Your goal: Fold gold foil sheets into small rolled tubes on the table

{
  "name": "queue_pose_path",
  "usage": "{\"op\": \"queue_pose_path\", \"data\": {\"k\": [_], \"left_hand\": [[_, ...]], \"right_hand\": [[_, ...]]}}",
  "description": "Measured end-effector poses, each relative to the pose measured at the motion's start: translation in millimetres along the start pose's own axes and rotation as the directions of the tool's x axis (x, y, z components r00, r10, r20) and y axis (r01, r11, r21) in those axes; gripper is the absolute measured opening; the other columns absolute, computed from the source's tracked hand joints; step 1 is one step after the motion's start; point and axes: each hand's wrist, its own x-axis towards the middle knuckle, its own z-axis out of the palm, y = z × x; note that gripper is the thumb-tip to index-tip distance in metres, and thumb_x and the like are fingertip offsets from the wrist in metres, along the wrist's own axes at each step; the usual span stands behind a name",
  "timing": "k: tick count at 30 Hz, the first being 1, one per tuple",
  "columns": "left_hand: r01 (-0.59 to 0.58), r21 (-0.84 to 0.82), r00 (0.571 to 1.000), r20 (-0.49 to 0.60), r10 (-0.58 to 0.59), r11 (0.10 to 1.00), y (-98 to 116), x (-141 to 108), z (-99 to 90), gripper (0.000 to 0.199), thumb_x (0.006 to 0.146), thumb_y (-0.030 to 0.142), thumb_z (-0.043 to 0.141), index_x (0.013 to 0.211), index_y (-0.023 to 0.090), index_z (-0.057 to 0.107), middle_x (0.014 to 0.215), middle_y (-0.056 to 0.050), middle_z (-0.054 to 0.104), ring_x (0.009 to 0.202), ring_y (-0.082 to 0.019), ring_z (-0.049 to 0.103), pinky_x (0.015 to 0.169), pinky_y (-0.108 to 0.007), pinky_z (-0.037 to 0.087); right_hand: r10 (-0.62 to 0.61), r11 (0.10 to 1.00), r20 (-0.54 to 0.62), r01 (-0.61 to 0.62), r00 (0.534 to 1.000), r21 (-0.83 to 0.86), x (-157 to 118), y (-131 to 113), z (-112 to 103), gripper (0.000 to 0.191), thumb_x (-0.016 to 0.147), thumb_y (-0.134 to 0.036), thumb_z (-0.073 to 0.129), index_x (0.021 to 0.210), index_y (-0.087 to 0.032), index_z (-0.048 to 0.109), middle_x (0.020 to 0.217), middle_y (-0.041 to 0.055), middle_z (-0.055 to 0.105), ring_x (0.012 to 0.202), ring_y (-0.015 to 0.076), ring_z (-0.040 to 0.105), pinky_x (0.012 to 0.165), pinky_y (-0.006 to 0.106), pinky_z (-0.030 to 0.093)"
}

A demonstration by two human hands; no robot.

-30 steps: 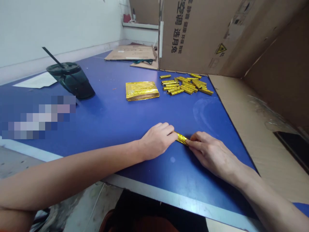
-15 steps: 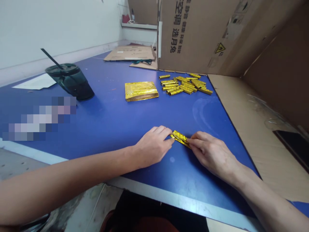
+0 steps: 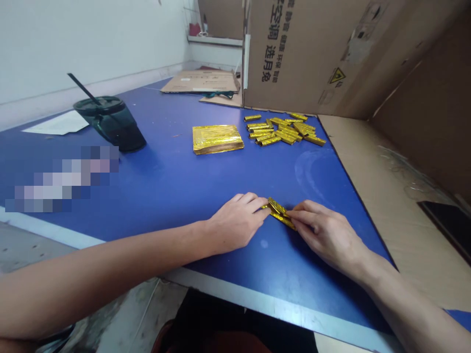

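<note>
A partly folded strip of gold foil paper (image 3: 278,210) lies between my hands near the table's front. My left hand (image 3: 239,220) pinches its left end, fingers closed. At its right end, my right hand (image 3: 324,228) grips the paper between thumb and fingers. The fold stands slightly raised, with a gap showing along its length. Farther back lies a flat stack of gold foil paper (image 3: 218,138). To the right of that stack, several rolled or folded gold foil strips (image 3: 281,130) rest in a loose pile.
A dark tumbler with a straw (image 3: 114,125) stands at the left beside a white paper sheet (image 3: 57,122). A large cardboard box (image 3: 294,59) rises behind the pile. Flat cardboard (image 3: 200,81) lies at the back of the blue table (image 3: 165,181). A blurred patch covers something at left.
The fold in the gold foil paper has lifted and the gap along it is wider. Both hands keep their hold. The whole view has shifted slightly.
</note>
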Motion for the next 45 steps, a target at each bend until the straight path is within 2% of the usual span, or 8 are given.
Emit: {"op": "queue_pose_path", "data": {"k": [8, 17, 24, 31, 36, 41, 45], "left_hand": [[0.016, -0.075, 1.000, 0.014, -0.015, 0.997, -10.8, 15.1, -0.2, 0.023, 0.085, 0.017, 0.038, 0.091, 0.015, 0.060, 0.087, -0.006, 0.055, 0.084, -0.016, 0.047, 0.077, -0.030, 0.039], [0.023, -0.107, 1.000, 0.011, -0.022, 0.994, -10.3, 20.2, -2.0, 0.020, 0.083, 0.021, 0.045, 0.091, 0.016, 0.061, 0.086, -0.006, 0.054, 0.083, -0.017, 0.047, 0.076, -0.030, 0.040], [0.172, -0.268, 0.984, 0.085, -0.155, 0.948, -18.0, 32.8, -2.1, 0.010, 0.079, 0.020, 0.050, 0.083, 0.018, 0.059, 0.080, -0.002, 0.053, 0.081, -0.016, 0.050, 0.074, -0.029, 0.040], [0.303, -0.289, 0.950, 0.163, -0.266, 0.908, -22.1, 35.4, -3.1, 0.013, 0.075, 0.032, 0.052, 0.078, 0.019, 0.057, 0.079, -0.001, 0.054, 0.078, -0.017, 0.051, 0.069, -0.028, 0.039], [0.300, -0.266, 0.949, 0.183, -0.258, 0.916, -24.3, 37.3, -2.5, 0.014, 0.075, 0.033, 0.051, 0.074, 0.020, 0.056, 0.078, -0.001, 0.056, 0.078, -0.017, 0.052, 0.066, -0.026, 0.038], [0.265, -0.149, 0.946, 0.229, -0.227, 0.953, -26.0, 45.4, -4.7, 0.021, 0.077, 0.035, 0.044, 0.074, 0.019, 0.056, 0.077, -0.004, 0.060, 0.074, -0.019, 0.055, 0.060, -0.027, 0.036], [0.283, -0.077, 0.914, 0.324, -0.244, 0.956, -24.9, 52.8, -11.0, 0.022, 0.076, 0.035, 0.042, 0.070, 0.019, 0.056, 0.070, -0.004, 0.061, 0.065, -0.019, 0.056, 0.050, -0.025, 0.033]], "right_hand": [[-0.039, 0.995, 0.026, 0.042, 0.999, -0.094, 1.6, -1.9, 1.6, 0.024, 0.085, -0.024, 0.040, 0.095, -0.021, 0.062, 0.083, 0.0058, 0.060, 0.075, 0.0160, 0.055, 0.064, 0.028, 0.047], [0.020, 0.995, 0.084, -0.012, 0.996, -0.103, 4.2, -6.7, -1.2, 0.024, 0.081, -0.018, 0.045, 0.102, -0.019, 0.055, 0.086, 0.0063, 0.056, 0.082, 0.0183, 0.052, 0.069, 0.030, 0.045], [0.019, 0.997, 0.094, -0.012, 0.995, -0.076, 4.2, -6.1, -2.4, 0.025, 0.082, -0.019, 0.045, 0.105, -0.018, 0.053, 0.088, 0.0067, 0.055, 0.083, 0.0180, 0.051, 0.071, 0.030, 0.045], [0.022, 0.998, 0.112, -0.015, 0.993, -0.066, 5.6, -4.6, -2.3, 0.023, 0.080, -0.018, 0.047, 0.101, -0.017, 0.055, 0.086, 0.0072, 0.055, 0.082, 0.0190, 0.052, 0.073, 0.032, 0.045], [0.018, 0.998, 0.106, -0.012, 0.994, -0.060, 5.3, -5.8, -2.7, 0.027, 0.079, -0.017, 0.048, 0.105, -0.018, 0.054, 0.087, 0.0073, 0.055, 0.082, 0.0192, 0.052, 0.073, 0.032, 0.045], [0.026, 0.998, 0.115, -0.019, 0.993, -0.060, 5.4, -6.9, -3.0, 0.030, 0.079, -0.017, 0.047, 0.108, -0.018, 0.053, 0.087, 0.0074, 0.055, 0.081, 0.0193, 0.052, 0.071, 0.033, 0.045], [0.012, 0.998, 0.121, -0.005, 0.993, -0.060, 4.9, -6.6, -3.2, 0.033, 0.079, -0.016, 0.047, 0.112, -0.019, 0.052, 0.086, 0.0072, 0.054, 0.080, 0.0190, 0.051, 0.071, 0.032, 0.045]]}}
